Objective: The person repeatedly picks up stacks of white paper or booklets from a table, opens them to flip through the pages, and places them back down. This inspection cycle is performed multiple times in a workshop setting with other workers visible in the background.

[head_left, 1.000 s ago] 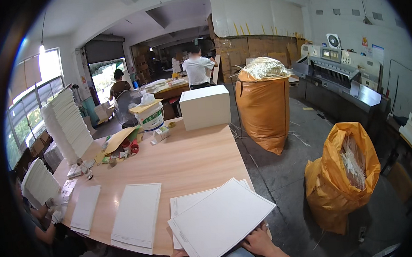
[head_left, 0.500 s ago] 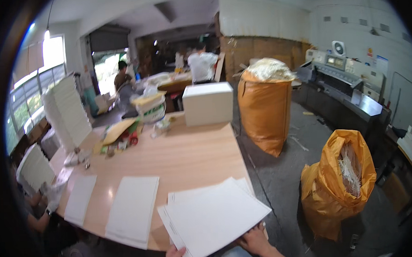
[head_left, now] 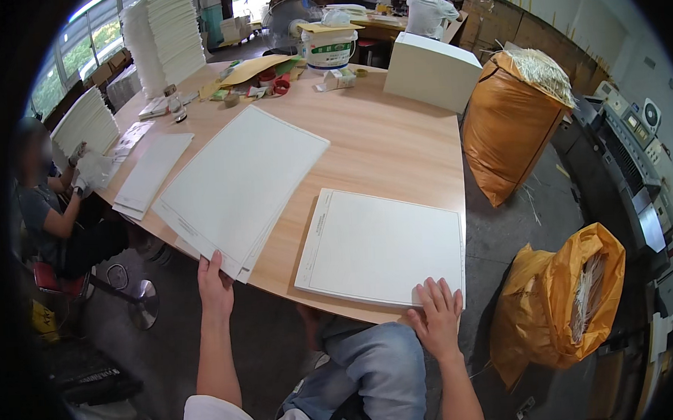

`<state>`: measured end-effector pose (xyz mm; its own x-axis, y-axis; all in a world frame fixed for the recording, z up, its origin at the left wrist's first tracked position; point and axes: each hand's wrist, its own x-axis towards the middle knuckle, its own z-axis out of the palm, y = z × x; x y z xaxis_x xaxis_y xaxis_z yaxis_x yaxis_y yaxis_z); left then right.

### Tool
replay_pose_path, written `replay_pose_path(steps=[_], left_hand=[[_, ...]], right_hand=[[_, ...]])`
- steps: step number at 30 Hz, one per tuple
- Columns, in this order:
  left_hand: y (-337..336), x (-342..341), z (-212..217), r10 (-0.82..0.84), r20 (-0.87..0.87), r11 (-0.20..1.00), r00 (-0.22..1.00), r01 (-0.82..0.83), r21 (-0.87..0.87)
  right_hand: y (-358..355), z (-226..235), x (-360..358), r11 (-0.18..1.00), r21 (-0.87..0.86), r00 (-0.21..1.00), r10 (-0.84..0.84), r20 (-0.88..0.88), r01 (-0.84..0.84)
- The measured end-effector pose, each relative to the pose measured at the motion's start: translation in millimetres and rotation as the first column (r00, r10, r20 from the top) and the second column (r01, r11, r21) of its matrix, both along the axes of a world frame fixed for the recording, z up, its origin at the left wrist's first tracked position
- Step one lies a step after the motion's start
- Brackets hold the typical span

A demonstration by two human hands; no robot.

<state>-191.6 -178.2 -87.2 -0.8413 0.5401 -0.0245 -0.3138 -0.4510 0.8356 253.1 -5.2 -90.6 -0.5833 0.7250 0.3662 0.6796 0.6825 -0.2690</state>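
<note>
A large white sheet (head_left: 245, 184) with a thin printed border lies askew over other sheets at the left part of the table's near side. My left hand (head_left: 216, 283) pinches its near edge, thumb on top. In front of me to the right rests a flat stack of white sheets (head_left: 387, 241), also with a border line. My right hand (head_left: 435, 311) lies on that stack's near right corner, fingers stretched out and holding nothing.
Narrower white sheets (head_left: 154, 169) lie further left, near a seated co-worker (head_left: 47, 196) with gloved hands. Tall paper stacks (head_left: 162, 45), a bucket (head_left: 329, 47) and a white box (head_left: 432, 72) stand at the back. Orange sacks (head_left: 513, 127) of shreds are right of the table (head_left: 378, 140).
The sheet has gone from above the right stack to the left pile, with my left hand on it. My right hand has let go of it and rests on the right stack. The view has tilted down.
</note>
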Motion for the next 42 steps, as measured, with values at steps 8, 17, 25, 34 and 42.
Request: replay_pose_path(steps=[8,17,25,34,42], left_hand=[[7.5,-19.6,-37.8,0.016,0.191,0.958,0.981,0.039,-0.283],[13.5,-15.7,-41.8,0.061,0.226,0.986,0.972,-0.024,-0.163],[16.7,-13.1,-42.6,0.078,0.235,0.989,0.969,-0.045,-0.142],[17.8,-15.3,-50.4,0.066,0.246,0.992,0.967,-0.036,-0.124],[15.0,-16.0,-48.8,0.084,0.256,0.989,0.963,-0.049,-0.138]], right_hand=[[-1.5,-0.8,3.5,0.999,-0.043,0.999,-0.028,0.023,0.029],[0.6,-3.2,3.2,0.998,-0.045,0.999,-0.032,-0.006,0.032],[1.8,-5.6,3.5,0.998,-0.048,0.999,-0.039,-0.009,0.039],[0.1,-2.4,4.1,0.997,-0.064,0.999,-0.047,0.008,0.048],[-2.2,4.2,2.0,0.996,-0.081,0.999,-0.034,-0.016,0.033]])
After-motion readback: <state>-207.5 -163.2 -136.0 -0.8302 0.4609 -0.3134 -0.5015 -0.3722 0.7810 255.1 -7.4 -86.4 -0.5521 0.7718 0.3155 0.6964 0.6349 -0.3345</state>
